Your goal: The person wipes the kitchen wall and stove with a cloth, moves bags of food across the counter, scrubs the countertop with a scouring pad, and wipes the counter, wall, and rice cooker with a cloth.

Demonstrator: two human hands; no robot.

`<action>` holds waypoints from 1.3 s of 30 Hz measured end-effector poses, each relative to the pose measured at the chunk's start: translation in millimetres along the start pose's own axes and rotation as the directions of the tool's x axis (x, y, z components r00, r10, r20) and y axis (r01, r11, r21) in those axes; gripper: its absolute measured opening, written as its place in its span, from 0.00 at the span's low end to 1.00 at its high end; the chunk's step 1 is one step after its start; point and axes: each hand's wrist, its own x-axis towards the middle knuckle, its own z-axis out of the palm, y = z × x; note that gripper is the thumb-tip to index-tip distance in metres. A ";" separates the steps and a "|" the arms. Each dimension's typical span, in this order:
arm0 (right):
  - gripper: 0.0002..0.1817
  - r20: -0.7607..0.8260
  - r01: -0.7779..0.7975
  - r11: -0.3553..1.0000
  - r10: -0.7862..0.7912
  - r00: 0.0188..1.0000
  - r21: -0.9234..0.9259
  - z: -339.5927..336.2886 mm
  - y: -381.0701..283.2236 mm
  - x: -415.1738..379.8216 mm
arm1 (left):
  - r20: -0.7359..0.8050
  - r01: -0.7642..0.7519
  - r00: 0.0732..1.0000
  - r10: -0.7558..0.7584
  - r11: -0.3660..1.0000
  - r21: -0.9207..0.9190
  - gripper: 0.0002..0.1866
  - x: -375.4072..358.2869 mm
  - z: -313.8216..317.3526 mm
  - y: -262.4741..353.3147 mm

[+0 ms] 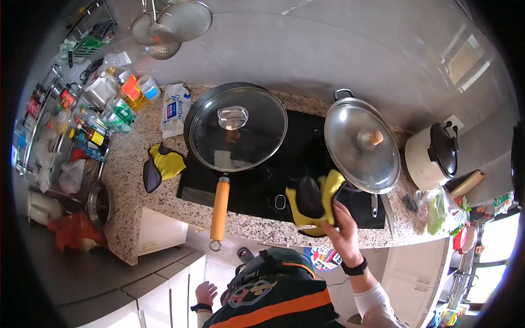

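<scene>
My right hand (pixel 343 229) pinches a yellow and dark grey cloth (pixel 330 188) above the front of the black glass cooktop (pixel 254 199). Beside my body at the lower left hangs my left hand (pixel 205 293), with nothing in it and its fingers loosely apart. Just beyond the cloth is a pan with a domed metal lid (pixel 358 145) that has a wooden knob. A large frying pan with a glass lid (pixel 240 147) sits on the left of the cooktop, its wooden handle (pixel 220 210) pointing towards me. Another yellow and grey cloth (pixel 164 164) lies on the counter left of it.
A white packet (pixel 175 109) lies behind the left cloth. Bottles and jars (pixel 131 92) crowd the left corner beside a wire rack (pixel 46 120). At right stand a cream electric cooker (pixel 429 156) and bagged greens (pixel 436 210). Strainers (pixel 183 21) hang above.
</scene>
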 end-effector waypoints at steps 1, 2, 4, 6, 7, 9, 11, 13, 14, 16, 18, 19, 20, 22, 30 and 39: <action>0.27 0.033 0.103 0.989 -0.099 0.994 -0.108 7.2 -15.0 14.5 | -0.002 -0.035 0.999 0.035 0.999 0.011 0.22 -2.4 2.5 2.1; 0.25 0.056 0.177 0.965 -0.169 0.984 -0.191 18.3 -4.7 26.4 | -0.007 -0.041 0.999 0.041 0.999 -0.001 0.22 -2.6 2.9 0.9; 0.23 0.200 0.057 0.963 -0.004 0.980 -0.263 38.9 5.3 57.8 | -0.033 -0.031 0.999 0.031 1.000 0.002 0.24 -5.2 -0.4 -7.1; 0.21 0.158 0.073 0.954 -0.028 0.987 -0.291 71.3 40.9 85.0 | -0.062 -0.010 0.998 0.009 1.000 -0.019 0.22 -13.2 -2.7 -18.8; 0.24 0.087 0.241 0.893 -0.225 0.971 -0.380 96.1 81.2 96.1 | -0.073 0.004 0.997 -0.005 1.000 -0.009 0.22 -20.1 -3.5 -23.8; 0.26 0.231 0.217 0.814 -0.105 0.967 -0.540 125.6 129.5 122.6 | -0.010 -0.083 0.997 0.083 0.997 0.005 0.18 -17.6 -20.3 -55.5; 0.28 0.142 0.085 0.697 0.025 0.990 -0.712 140.9 125.7 146.4 | 0.016 -0.087 0.996 0.087 0.996 0.019 0.14 -16.6 -37.8 -83.1; 0.26 0.055 -0.036 0.635 0.123 0.991 -0.772 148.3 130.1 181.1 | 0.004 -0.169 0.985 0.173 0.957 0.234 0.13 -18.9 -52.4 -118.0; 0.24 0.085 0.061 0.653 0.005 0.996 -0.755 146.9 146.5 200.9 | -0.017 -0.164 0.985 0.172 0.963 0.214 0.13 -20.1 -52.2 -133.4; 0.28 0.038 -0.058 0.565 0.157 0.987 -0.823 135.1 121.1 230.1 | -0.134 -0.092 0.986 0.098 0.995 0.048 0.14 -24.9 -46.6 -153.9; 0.27 0.065 0.001 0.478 0.118 0.991 -0.878 135.2 105.2 241.4 | -0.233 -0.033 0.972 0.002 0.991 -0.130 0.14 -31.8 -39.8 -172.8; 0.28 0.075 0.012 0.433 0.128 0.989 -0.901 134.9 108.3 245.3 | -0.275 -0.007 0.960 -0.055 0.976 -0.220 0.14 -37.1 -37.0 -184.4; 0.28 0.079 0.020 0.385 0.139 0.987 -0.923 138.1 110.5 243.8 | -0.308 0.015 0.944 -0.114 0.952 -0.304 0.14 -41.8 -35.2 -197.3; 0.10 0.177 0.208 0.309 -0.124 0.976 -0.928 153.4 118.9 212.1 | -0.264 -0.140 0.931 0.253 0.914 0.382 0.15 -34.5 -45.5 -228.8; 0.08 0.533 0.478 0.735 -0.188 0.825 -0.481 264.7 55.6 76.4 | 0.061 -0.254 0.895 0.442 0.391 0.885 0.15 -60.4 -32.5 -195.3; 0.21 0.518 0.748 0.623 -0.573 0.635 -0.230 400.1 -3.9 100.1 | -0.338 -0.061 0.933 -0.120 0.875 -0.480 0.18 -119.3 -12.0 -125.6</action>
